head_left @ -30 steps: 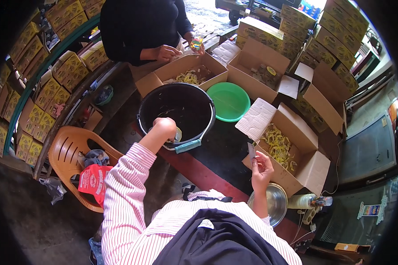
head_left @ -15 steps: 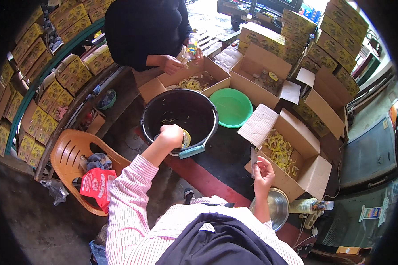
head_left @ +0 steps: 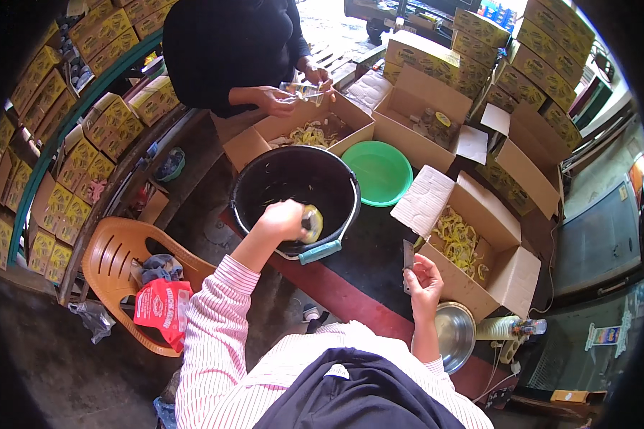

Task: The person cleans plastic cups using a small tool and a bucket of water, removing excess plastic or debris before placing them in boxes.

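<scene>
My left hand (head_left: 285,219) is closed on a clear plastic cup with a yellow label (head_left: 311,223), over the near side of a black bucket (head_left: 265,168). Its fingers are partly hidden behind the back of the hand. A few yellowish strips lie inside the bucket. Between the fingers and thumb of my right hand (head_left: 425,281) a flat grey metal blade (head_left: 408,256) stands roughly upright. That hand is beside an open cardboard box (head_left: 497,207) holding yellow label scraps (head_left: 456,243).
Across the bucket a co-worker (head_left: 229,53) handles a clear cup over another box of scraps. A green basin (head_left: 376,175) sits right of the bucket. Near my right arm are a steel bowl (head_left: 456,336) and stacked cups (head_left: 495,328). An orange chair (head_left: 111,247) stands left.
My left hand has moved slightly right and farther over the bucket with the cup. The right hand still holds the blade, now more visible. The co-worker's cup has tipped from upright to sideways.
</scene>
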`<state>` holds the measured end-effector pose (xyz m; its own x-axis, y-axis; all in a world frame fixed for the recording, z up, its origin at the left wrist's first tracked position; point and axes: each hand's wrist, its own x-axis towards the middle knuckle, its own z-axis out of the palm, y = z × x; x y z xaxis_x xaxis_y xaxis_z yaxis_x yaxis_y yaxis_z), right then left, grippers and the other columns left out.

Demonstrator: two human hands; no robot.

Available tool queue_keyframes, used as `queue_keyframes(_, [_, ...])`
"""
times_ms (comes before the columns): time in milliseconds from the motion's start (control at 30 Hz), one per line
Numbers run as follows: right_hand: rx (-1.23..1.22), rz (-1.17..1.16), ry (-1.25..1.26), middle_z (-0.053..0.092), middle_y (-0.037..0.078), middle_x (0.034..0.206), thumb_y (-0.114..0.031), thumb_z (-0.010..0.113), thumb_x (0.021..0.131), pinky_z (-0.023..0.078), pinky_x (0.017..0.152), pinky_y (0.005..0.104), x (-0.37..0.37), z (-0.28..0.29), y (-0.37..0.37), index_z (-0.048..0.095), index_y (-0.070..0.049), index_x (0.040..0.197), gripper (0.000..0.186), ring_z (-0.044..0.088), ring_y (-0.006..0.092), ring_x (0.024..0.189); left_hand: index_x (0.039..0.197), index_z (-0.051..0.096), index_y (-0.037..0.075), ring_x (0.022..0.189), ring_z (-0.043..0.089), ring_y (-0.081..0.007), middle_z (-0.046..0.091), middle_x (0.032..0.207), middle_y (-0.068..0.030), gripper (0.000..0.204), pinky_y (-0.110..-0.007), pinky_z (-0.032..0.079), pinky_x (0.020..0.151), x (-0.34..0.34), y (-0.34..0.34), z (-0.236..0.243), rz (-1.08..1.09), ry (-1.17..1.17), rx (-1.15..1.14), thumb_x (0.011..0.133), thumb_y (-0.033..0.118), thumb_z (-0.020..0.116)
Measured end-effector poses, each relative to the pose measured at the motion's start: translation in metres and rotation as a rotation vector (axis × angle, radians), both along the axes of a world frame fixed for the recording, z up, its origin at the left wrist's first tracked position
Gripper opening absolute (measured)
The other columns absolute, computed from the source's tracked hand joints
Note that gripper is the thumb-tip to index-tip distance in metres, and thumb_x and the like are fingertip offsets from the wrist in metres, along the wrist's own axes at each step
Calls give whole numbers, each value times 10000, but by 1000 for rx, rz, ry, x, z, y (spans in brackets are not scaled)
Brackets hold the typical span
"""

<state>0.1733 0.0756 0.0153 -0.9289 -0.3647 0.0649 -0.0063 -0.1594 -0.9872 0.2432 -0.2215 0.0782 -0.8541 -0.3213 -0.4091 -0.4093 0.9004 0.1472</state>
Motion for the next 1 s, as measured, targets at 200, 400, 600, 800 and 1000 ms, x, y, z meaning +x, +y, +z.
queue_keyframes(200, [-33, 29, -33, 548, 3, 808, 72, 618, 736, 438, 541, 174, 11, -8, -25, 556, -22, 1059, 342, 531, 51, 661, 1245, 386, -6, 974, 573, -295, 564, 1053, -212, 632, -362, 452, 841, -3, -5, -34, 151, 901, 345, 768, 306, 660])
queue_keyframes(400, [-43, 39, -7, 550, 8, 798, 83, 618, 731, 433, 534, 172, 13, -6, -41, 555, -20, 1063, 352, 518, 45, 631, 1242, 352, -17, 933, 578, -191, 572, 1019, -135, 582, -294, 477, 771, -1, 22, -46, 349, 1278, 873, 803, 239, 636])
queue_keyframes(600, [-38, 94, 110, 572, 3, 773, 84, 633, 733, 438, 564, 179, 0, 15, -64, 591, -25, 1019, 309, 538, 46, 655, 1135, 392, -4, 905, 532, -124, 551, 1010, -100, 320, -266, 415, 815, 9, 32, -51, 294, 1390, 1124, 845, 105, 469])
queue_keyframes(800, [165, 78, 725, 607, 41, 752, 59, 658, 703, 453, 616, 226, -30, 55, -91, 652, -48, 884, 211, 577, 106, 688, 1184, 314, 7, 999, 517, -165, 506, 1082, -133, 591, -292, 431, 844, 11, 32, -49, 125, 1360, 971, 729, 129, 673])
queue_keyframes(1000, [288, 133, 1308, 594, 22, 746, 23, 655, 617, 430, 750, 328, -51, 85, -120, 657, -115, 804, 233, 576, 201, 768, 1108, 317, 31, 998, 542, -186, 482, 1063, -122, 653, -286, 458, 840, 9, 34, -55, 201, 1371, 909, 645, 132, 767])
